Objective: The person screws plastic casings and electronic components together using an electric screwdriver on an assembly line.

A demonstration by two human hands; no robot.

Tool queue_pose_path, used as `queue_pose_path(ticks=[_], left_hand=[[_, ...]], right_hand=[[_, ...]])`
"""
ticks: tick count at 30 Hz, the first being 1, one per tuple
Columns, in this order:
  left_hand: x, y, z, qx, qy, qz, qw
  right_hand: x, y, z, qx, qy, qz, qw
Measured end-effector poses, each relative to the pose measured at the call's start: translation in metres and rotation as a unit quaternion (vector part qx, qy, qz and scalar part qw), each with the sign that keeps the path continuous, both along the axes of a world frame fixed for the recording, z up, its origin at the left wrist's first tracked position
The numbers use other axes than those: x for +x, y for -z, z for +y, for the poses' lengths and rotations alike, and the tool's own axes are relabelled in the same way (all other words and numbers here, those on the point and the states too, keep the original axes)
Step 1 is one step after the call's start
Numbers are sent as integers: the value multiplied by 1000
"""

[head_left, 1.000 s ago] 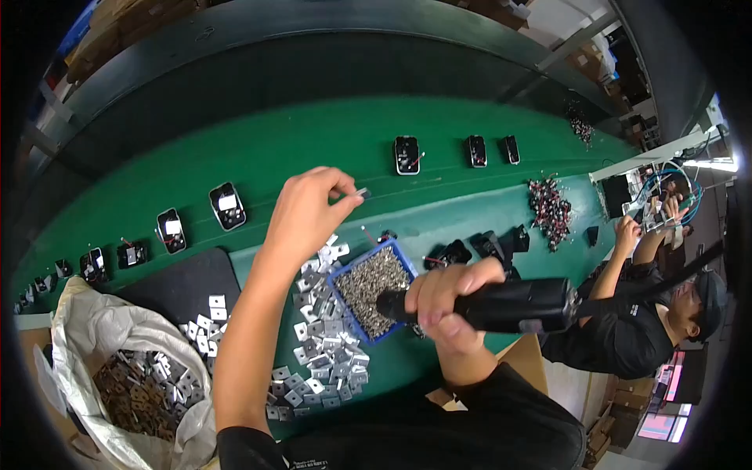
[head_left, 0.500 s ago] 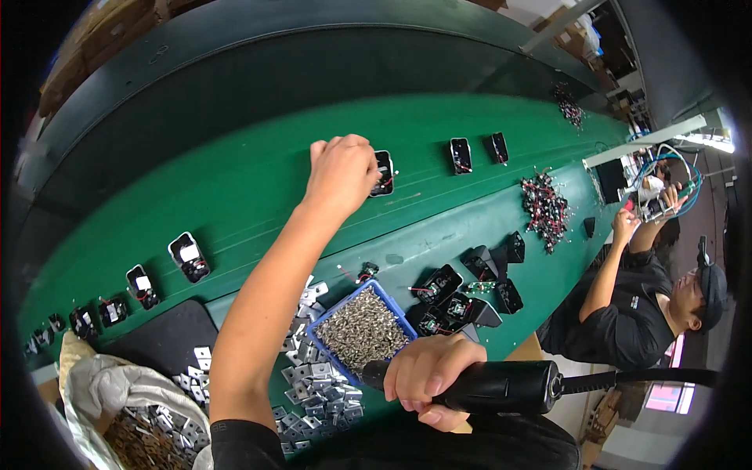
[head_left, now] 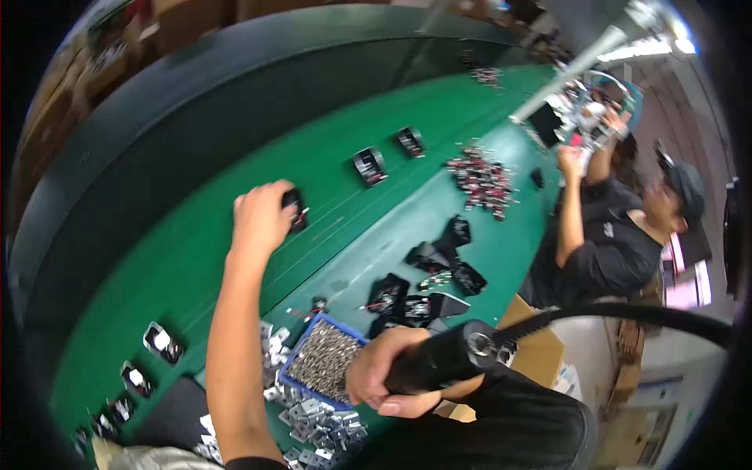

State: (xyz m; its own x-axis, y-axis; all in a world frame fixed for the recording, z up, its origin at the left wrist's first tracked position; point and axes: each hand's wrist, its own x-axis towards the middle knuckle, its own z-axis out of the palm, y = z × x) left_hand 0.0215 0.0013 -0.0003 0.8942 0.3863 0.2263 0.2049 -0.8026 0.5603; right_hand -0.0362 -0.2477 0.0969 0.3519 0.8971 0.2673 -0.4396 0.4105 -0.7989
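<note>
My left hand [head_left: 261, 217] reaches far out over the green conveyor belt [head_left: 172, 258] and closes on a small black part [head_left: 295, 210] lying there. My right hand [head_left: 384, 372] stays close to my body, gripping a black powered screwdriver [head_left: 442, 356] whose cable arcs off to the right. Below my right hand sits a blue tray [head_left: 323, 362] full of small screws. Loose silver metal pieces [head_left: 317, 419] lie around the tray.
More black parts [head_left: 370, 166] ride spaced along the belt, several others [head_left: 427, 286] are piled near the tray. A heap of small red-and-dark components [head_left: 482, 178] lies further right. A person in dark clothing and a cap [head_left: 619, 227] works at the right.
My left hand has gone from above the silver pieces out to the belt and onto a black part. The view has swung left, and my right hand with the screwdriver sank lower.
</note>
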Motion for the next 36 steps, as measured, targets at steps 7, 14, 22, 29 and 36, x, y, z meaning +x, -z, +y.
queue_pose_path(ticks=[7, 14, 22, 29, 36], left_hand=[[-61, -17, -9, -31, -60, -71, 995], [-210, -82, -62, -68, -218, -30, 973], [-313, -47, -119, -48, -267, 95, 958], [-318, -52, -140, -39, -242, -21, 969], [-287, -53, -163, -66, -136, -168, 974]], right_hand=[[-2, -13, -8, 109, 1, -1, 994], [-2, -23, -8, 137, 75, -44, 987], [-12, -6, 10, 124, 111, -29, 986], [-41, -9, 11, 143, 58, -10, 988], [-53, -21, 11, 159, 9, -13, 987]])
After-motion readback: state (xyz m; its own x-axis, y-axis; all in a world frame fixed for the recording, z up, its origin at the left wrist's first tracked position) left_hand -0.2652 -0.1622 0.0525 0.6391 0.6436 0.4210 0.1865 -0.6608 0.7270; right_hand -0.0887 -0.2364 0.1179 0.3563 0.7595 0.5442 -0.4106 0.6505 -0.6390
